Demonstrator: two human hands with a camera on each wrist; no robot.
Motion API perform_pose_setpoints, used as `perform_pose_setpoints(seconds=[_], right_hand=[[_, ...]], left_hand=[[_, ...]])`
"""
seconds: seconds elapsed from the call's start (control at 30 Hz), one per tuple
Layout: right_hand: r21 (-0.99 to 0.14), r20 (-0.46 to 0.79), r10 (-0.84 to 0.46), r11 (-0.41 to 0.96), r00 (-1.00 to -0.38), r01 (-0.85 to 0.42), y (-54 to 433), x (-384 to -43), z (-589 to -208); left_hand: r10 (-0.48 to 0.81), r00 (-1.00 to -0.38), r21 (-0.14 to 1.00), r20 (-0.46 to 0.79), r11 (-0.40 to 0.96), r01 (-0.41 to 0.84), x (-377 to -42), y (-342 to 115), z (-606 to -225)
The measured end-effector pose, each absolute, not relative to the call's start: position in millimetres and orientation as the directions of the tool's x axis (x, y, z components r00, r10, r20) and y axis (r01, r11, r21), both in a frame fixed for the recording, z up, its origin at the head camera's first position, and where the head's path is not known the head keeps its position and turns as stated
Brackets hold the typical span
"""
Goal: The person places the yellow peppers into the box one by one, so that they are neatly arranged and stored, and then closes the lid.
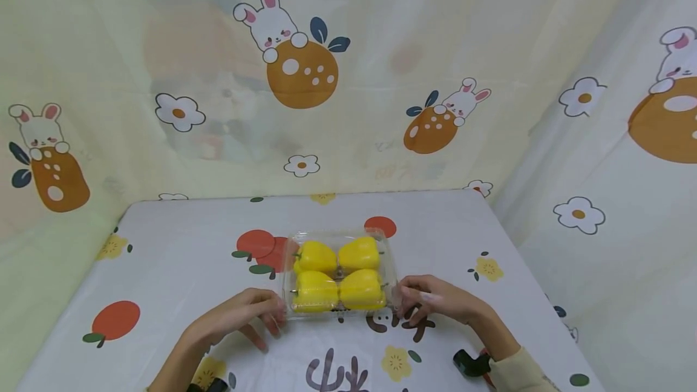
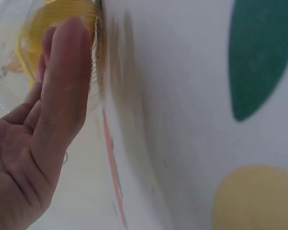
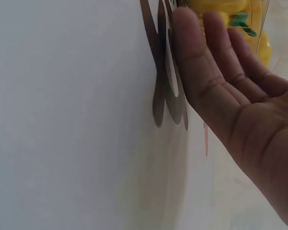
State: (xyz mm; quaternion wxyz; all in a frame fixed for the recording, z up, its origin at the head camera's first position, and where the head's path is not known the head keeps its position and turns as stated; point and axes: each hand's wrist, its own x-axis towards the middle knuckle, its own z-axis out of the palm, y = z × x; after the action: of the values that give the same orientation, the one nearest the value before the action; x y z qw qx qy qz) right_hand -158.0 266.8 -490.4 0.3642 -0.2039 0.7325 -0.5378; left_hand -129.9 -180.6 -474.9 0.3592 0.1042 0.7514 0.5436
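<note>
A clear plastic box (image 1: 340,235) lies on the table and contains several yellow bell peppers (image 1: 316,292), set in two rows. At its left side, my left hand (image 1: 242,314) touches the near corner with the fingertips. My right hand (image 1: 441,298) has its fingers against the opposite side, near the front right corner. In the left wrist view, fairly straight fingers (image 2: 62,81) lie along the box wall, with yellow showing behind them. The right wrist view has extended fingers (image 3: 197,57) beside the box and a green pepper stem (image 3: 242,24).
A white tablecloth (image 1: 179,259) printed with fruit and flowers covers the table. Patterned curtains (image 1: 354,132) hang behind it and at both sides. A dark object (image 1: 471,363) is by the right wrist, and another dark item (image 1: 216,385) is by the left wrist.
</note>
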Motion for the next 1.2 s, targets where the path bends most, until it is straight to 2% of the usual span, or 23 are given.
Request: perform_pose_setpoints(seconds=[0.27, 0.8, 1.2], right_hand=[[-0.946, -0.307, -0.74, 0.308, -0.598, 0.105, 263.2, -157.7, -497.4], [-0.951, -0.307, -0.794, 0.242, -0.524, 0.191, 259.3, -158.6, -503.0], [-0.955, -0.283, -0.816, 0.192, -0.503, 0.226, 258.2, -158.8, -505.3]], left_hand=[[0.588, -0.689, 0.904, -0.423, 0.321, -0.281, -131.7, -182.6, -481.4], [0.609, -0.671, 0.906, -0.423, 0.276, -0.321, -133.0, -178.3, -490.1], [0.63, -0.665, 0.916, -0.402, 0.278, -0.29, -133.2, -178.3, -489.1]])
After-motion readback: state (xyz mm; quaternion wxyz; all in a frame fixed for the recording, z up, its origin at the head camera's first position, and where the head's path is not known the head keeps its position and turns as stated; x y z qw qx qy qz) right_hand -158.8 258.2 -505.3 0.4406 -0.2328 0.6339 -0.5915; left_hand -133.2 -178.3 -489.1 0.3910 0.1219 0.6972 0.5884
